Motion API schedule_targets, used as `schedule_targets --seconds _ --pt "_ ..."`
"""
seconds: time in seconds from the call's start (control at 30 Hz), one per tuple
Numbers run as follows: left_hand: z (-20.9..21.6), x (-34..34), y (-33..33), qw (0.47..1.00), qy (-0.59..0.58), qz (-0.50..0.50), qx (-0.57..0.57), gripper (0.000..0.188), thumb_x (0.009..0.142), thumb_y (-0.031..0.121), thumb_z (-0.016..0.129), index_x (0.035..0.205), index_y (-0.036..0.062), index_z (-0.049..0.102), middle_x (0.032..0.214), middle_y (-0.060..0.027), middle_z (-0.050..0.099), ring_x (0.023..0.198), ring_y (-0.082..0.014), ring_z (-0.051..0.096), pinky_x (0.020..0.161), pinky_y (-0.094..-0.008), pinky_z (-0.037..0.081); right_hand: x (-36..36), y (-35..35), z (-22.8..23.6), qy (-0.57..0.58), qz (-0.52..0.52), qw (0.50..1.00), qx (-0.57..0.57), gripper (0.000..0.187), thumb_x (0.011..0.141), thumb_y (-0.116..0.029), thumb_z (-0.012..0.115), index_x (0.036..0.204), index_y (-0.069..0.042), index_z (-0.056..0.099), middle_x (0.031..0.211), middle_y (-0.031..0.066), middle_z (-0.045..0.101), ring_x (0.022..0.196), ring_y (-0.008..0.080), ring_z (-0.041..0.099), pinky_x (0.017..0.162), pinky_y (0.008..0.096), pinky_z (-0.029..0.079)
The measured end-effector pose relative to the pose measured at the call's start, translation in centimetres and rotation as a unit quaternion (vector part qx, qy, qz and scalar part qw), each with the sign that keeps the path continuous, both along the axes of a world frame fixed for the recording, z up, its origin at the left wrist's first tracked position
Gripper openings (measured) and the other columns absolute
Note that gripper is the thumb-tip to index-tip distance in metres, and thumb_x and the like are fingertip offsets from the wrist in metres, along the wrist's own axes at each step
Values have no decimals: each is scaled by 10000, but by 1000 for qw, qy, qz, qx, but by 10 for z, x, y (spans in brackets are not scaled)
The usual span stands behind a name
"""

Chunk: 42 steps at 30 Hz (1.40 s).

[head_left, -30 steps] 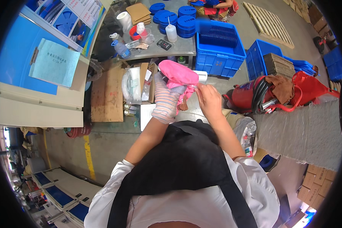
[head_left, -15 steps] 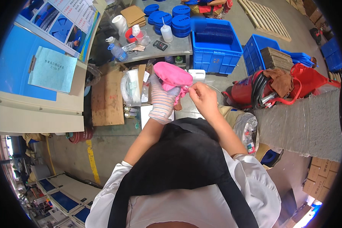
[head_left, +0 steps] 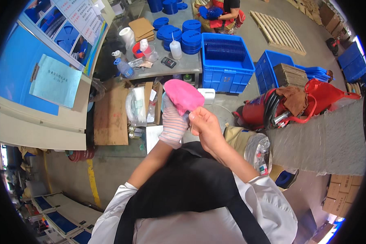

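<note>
A bright pink cloth (head_left: 184,95) is spread in a rounded shape over the top of what my left hand holds, its lower edge gathered in folds. My left hand (head_left: 173,120) wears a striped knit glove and is closed under the cloth, gripping it from the left. My bare right hand (head_left: 205,125) is at the cloth's lower right edge with thumb and fingers pinched together. A thin pale strand seems to hang by the fingertips, too fine to name. Whatever lies beneath the cloth is hidden.
Ahead, a metal table (head_left: 187,60) bears stacked blue discs (head_left: 191,40), a white squeeze bottle (head_left: 175,49) and a red bowl (head_left: 137,50). A blue crate (head_left: 227,77) of discs stands beside it. On the right is a red fire extinguisher (head_left: 258,107). Another person (head_left: 231,14) handles blue discs.
My right hand has come lower and left, closer under the cloth. The cloth has turned to show a smoother, broader face. The view has shifted, revealing more of the other person.
</note>
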<state>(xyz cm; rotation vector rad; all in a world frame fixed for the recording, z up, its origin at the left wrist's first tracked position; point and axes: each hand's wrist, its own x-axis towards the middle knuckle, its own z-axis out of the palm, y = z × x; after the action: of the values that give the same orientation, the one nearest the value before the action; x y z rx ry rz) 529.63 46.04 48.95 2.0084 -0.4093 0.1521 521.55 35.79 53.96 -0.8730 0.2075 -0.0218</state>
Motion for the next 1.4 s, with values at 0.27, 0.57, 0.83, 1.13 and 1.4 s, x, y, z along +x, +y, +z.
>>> schedule_targets --seconds 0.27,0.57,0.83,1.13,1.4 --pt "72 -11 4 984 50 -19 -169 728 720 121 766 1307 74 339 1200 -91 510 1060 -188 532 887 -333 466 2 -32 26 -202 -146 734 -632 140 802 -88 681 723 -60 570 621 37 581 545 171 596 500 313 454" --pt "69 -10 6 957 81 -15 -279 746 657 90 830 1232 45 357 1210 -113 495 1088 -207 524 909 -344 458 20 -48 14 -248 -212 605 -726 183 756 -112 731 719 -54 561 638 92 576 578 276 591 513 367 452" --pt "74 -16 3 919 177 -52 -349 612 734 23 738 1241 51 395 1181 -89 521 1073 -195 542 911 -326 469 34 -63 -25 -234 -195 639 -707 221 780 -127 699 719 -74 494 625 75 543 571 268 570 489 376 437" --pt "73 -23 4 756 379 -112 -522 428 822 26 648 1219 62 493 1140 -102 590 1051 -238 598 907 -341 497 42 -71 -59 -201 -173 676 -687 188 807 -141 690 763 -73 520 653 98 557 603 294 587 516 401 446" --pt "72 -19 14 730 435 -120 -513 412 849 161 662 1218 45 520 1113 -90 610 1039 -206 603 914 -323 483 34 -60 -50 -166 -130 793 -572 120 835 -145 682 910 -61 643 763 93 644 594 216 605 543 304 465"
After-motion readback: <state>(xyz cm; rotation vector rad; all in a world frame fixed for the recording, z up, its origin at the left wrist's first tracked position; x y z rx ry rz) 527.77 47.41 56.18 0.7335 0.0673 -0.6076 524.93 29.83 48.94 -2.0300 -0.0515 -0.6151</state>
